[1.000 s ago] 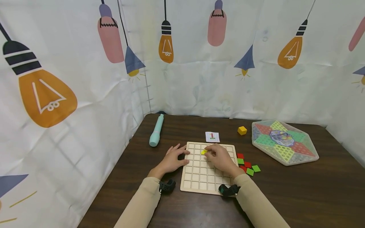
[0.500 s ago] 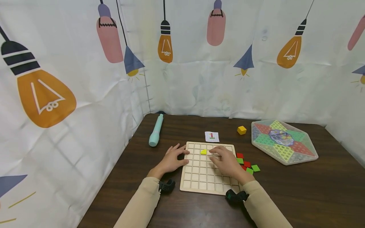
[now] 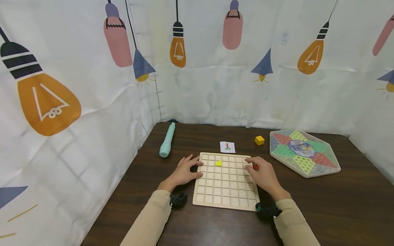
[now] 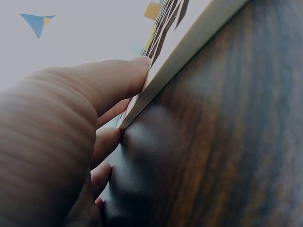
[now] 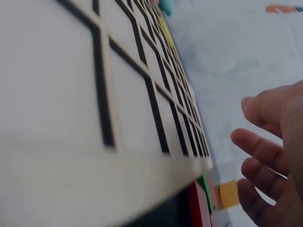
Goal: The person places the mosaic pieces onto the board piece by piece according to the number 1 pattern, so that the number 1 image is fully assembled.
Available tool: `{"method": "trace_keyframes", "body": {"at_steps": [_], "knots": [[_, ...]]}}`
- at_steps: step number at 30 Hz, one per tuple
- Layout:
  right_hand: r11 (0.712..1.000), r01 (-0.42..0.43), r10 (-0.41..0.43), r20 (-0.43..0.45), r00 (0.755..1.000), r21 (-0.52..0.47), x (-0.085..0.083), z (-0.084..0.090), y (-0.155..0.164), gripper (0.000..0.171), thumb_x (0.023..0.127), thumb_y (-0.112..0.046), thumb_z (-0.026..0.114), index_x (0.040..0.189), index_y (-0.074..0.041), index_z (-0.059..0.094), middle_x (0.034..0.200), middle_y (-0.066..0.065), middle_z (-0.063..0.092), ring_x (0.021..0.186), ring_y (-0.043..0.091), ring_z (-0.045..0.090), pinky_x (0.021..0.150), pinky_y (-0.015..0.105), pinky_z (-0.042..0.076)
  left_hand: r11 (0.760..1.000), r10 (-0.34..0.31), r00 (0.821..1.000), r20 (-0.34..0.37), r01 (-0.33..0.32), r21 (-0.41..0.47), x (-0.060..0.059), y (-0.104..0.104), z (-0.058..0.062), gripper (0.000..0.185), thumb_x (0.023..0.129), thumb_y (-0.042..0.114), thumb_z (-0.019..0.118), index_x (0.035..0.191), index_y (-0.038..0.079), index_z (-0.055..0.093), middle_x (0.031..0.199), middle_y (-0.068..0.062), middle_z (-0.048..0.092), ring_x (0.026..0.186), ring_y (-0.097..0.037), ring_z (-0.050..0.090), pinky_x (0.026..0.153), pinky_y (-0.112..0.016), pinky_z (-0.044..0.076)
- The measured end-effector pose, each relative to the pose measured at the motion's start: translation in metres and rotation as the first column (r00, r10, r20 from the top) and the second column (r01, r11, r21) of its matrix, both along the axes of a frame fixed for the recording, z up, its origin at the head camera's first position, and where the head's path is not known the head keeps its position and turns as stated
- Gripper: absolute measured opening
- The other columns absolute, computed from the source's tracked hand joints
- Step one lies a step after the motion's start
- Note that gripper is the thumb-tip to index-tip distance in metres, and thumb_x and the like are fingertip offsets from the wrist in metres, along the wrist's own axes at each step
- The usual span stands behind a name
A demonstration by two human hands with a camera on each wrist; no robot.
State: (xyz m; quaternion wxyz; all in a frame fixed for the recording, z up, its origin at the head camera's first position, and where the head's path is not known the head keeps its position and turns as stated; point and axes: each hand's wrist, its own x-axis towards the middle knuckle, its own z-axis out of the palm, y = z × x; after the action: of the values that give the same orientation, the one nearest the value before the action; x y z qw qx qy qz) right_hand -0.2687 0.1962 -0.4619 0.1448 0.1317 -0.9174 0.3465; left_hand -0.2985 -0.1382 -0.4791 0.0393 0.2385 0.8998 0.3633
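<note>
A pale wooden board [image 3: 226, 184] with a square grid lies flat on the table. Along its left edge my left hand [image 3: 181, 174] rests, thumb and fingers spread and touching the rim; the left wrist view shows the thumb [image 4: 123, 78] on the edge. One yellow triangle-shaped tile [image 3: 218, 163] sits in a cell of an upper row. Over the board's right edge hovers my right hand [image 3: 265, 176], thumb and fingers apart, holding nothing. Beneath it a red tile [image 3: 255, 166] peeks out; a green tile [image 5: 206, 189] shows in the right wrist view. The other loose tiles are hidden by the hand.
Behind the board lie a small printed grid card [image 3: 227, 147] and a yellow cube [image 3: 259, 140]. A turquoise bottle-shaped object [image 3: 167, 140] lies at the far left. At the right is a hexagonal game box [image 3: 304, 152]. A printed curtain [image 3: 200, 92] hangs behind the table.
My right hand has let go of the yellow tile and moved right, from over the board to above the loose tiles. The left hand stays at the board's left edge.
</note>
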Motion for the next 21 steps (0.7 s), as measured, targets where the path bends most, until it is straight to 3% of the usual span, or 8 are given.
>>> {"method": "trace_keyframes", "body": {"at_steps": [6,11,15,21], "knots": [[0.993,0.114,-0.114,-0.006,0.994,0.007,-0.002,-0.008,0.022,0.025,0.093,-0.013,0.066,0.117,-0.006,0.070,0.109,0.011,0.067,0.085,0.024,0.056,0.070,0.039,0.049,1.000,0.009,1.000,0.008,-0.009,-0.020,0.000,0.000,-0.003,0.041,0.091,0.027,0.070,0.130,0.016,0.063,0.156,-0.006,0.035,0.149,-0.032,0.014,0.119,-0.055,0.000],[0.985,0.173,-0.174,0.017,0.985,0.026,-0.004,-0.010,0.033,0.024,0.094,-0.013,0.065,0.116,-0.005,0.070,0.108,0.013,0.067,0.091,0.029,0.059,0.076,0.047,0.051,1.000,0.013,1.000,0.006,-0.013,-0.019,0.000,0.000,-0.002,0.040,0.091,0.027,0.071,0.129,0.016,0.063,0.156,-0.006,0.035,0.149,-0.032,0.014,0.119,-0.055,0.000],[0.982,0.187,-0.190,0.075,0.979,0.041,-0.005,-0.008,0.039,0.027,0.094,-0.015,0.064,0.118,-0.003,0.069,0.112,0.017,0.065,0.098,0.035,0.059,0.081,0.052,0.051,1.000,0.014,1.000,0.003,-0.014,-0.016,0.000,0.000,0.000,0.041,0.091,0.027,0.070,0.130,0.016,0.063,0.156,-0.006,0.036,0.149,-0.032,0.014,0.120,-0.055,0.000],[0.983,0.169,-0.180,0.161,0.971,0.077,-0.006,-0.007,0.045,0.030,0.094,-0.016,0.065,0.120,-0.002,0.067,0.114,0.018,0.064,0.096,0.032,0.059,0.079,0.049,0.052,1.000,0.014,1.000,0.004,-0.014,-0.025,0.000,0.000,0.001,0.040,0.092,0.027,0.070,0.130,0.016,0.063,0.156,-0.006,0.035,0.149,-0.032,0.014,0.119,-0.055,0.000]]}}
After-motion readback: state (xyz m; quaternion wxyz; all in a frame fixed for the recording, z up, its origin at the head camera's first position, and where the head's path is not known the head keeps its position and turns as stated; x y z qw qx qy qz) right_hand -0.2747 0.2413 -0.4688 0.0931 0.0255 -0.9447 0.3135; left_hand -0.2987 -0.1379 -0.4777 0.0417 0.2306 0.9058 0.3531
